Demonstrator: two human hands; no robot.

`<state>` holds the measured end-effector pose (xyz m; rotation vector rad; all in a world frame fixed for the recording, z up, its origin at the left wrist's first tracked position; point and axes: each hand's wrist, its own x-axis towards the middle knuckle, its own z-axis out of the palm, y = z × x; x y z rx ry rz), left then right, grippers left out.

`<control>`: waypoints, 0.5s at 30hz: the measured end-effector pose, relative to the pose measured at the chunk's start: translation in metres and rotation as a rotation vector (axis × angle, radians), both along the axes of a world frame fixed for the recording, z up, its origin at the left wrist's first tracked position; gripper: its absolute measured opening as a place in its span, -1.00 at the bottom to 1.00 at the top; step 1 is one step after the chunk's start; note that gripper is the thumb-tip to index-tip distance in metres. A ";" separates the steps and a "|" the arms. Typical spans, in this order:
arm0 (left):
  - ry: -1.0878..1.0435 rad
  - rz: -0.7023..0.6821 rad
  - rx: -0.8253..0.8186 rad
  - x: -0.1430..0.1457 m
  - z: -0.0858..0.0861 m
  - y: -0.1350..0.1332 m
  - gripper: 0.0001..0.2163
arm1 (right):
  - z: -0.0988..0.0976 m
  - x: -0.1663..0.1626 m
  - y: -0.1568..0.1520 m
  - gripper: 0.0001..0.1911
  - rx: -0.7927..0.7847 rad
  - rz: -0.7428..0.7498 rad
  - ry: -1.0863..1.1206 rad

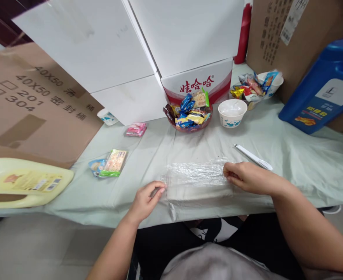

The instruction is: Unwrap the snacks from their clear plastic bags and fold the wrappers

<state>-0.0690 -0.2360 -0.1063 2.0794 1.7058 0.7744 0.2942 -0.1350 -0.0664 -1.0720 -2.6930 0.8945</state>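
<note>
A clear plastic bag (197, 181) lies flat on the pale green table cover (148, 155) near the front edge. My left hand (145, 200) pinches the bag's left edge with fingers closed. My right hand (245, 177) grips the bag's right end, fingers curled shut on the plastic. A white spoon-like tool (253, 156) lies just beyond my right hand.
A red bowl of wrapped snacks (190, 114) stands at the middle back, an empty white bowl (232, 112) and a snack-filled white bowl (269, 83) to its right. Snack packets (110, 163), a pink packet (136, 129), a paper cup (107, 116), a cream jug (22, 182), a blue jug (322, 89) and cardboard boxes surround.
</note>
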 end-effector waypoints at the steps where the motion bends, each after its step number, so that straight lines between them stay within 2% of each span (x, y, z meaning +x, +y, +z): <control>1: -0.005 0.059 -0.023 0.001 0.000 0.002 -0.83 | -0.001 -0.001 0.001 -0.85 0.000 -0.024 -0.003; 5: -0.045 0.206 -0.088 0.007 -0.003 0.019 -0.78 | -0.007 -0.009 0.004 -0.85 0.092 -0.180 -0.063; 8: -0.005 0.268 -0.065 0.011 -0.006 0.031 -0.76 | -0.013 -0.016 0.007 -0.81 0.197 -0.283 -0.125; 15: 0.135 0.343 -0.074 0.016 -0.007 0.050 -0.80 | -0.027 -0.031 0.013 -0.74 0.301 -0.361 -0.321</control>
